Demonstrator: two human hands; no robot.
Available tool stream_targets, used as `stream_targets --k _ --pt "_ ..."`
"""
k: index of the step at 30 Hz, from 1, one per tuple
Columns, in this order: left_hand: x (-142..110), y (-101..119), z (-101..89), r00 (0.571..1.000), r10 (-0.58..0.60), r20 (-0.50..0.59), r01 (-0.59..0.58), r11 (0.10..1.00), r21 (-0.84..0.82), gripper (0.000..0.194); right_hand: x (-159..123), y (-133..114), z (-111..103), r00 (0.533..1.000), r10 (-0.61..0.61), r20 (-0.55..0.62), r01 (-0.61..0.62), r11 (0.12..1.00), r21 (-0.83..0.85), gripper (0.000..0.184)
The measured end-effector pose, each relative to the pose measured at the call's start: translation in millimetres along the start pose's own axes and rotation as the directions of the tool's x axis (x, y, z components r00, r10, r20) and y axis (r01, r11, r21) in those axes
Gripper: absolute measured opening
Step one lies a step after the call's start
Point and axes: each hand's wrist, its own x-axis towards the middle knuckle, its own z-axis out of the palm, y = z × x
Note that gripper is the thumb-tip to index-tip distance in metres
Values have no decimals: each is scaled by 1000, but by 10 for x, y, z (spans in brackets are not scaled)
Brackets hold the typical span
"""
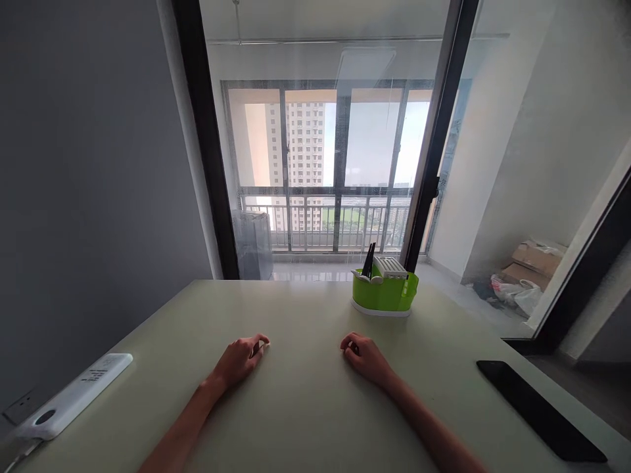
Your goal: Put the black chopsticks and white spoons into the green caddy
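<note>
My left hand (241,358) rests on the pale table (305,407), fingers loosely bent, with a small gap between thumb and forefinger. Nothing shows in it. Opposite it lies my right hand (365,358), its fingers curled in loosely and the thumb a little apart from them; no held thing is visible. Part of each palm is hidden. Beyond my right hand, near the far edge, stands a green cutlery holder (382,294) with a white base. Black chopsticks (368,260) and what look like white spoons stick out of it, beside a white slotted block (390,267).
A long white power strip (83,394) with a cable lies at the left edge. On the right side is a flat black slab (539,410). Past the table are a dark-framed glass door (424,177), a grey wall (98,164), cardboard boxes (535,263) and plastic bags (517,294).
</note>
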Motion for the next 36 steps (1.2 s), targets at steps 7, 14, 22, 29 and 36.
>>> stream_targets --k 7,14,22,29,36 --pt "1 10 -18 1000 -4 17 4 1000 14 33 -10 -21 -14 1000 -4 2 4 1000 0 19" --pt "-3 16 -23 1000 -8 30 7 1000 11 34 -13 -11 -13 1000 -4 7 4 1000 1 19" --pt "-2 18 -23 999 -7 33 6 1000 22 35 -21 -9 -12 1000 -1 2 1 1000 -2 20" --pt "-1 0 -3 1000 -8 22 7 999 38 33 -21 -7 -8 1000 0 -1 0 1000 -4 19" --pt "8 -37 20 1000 -9 22 8 999 39 32 -20 -4 -3 1000 -5 -2 5 1000 -3 19"
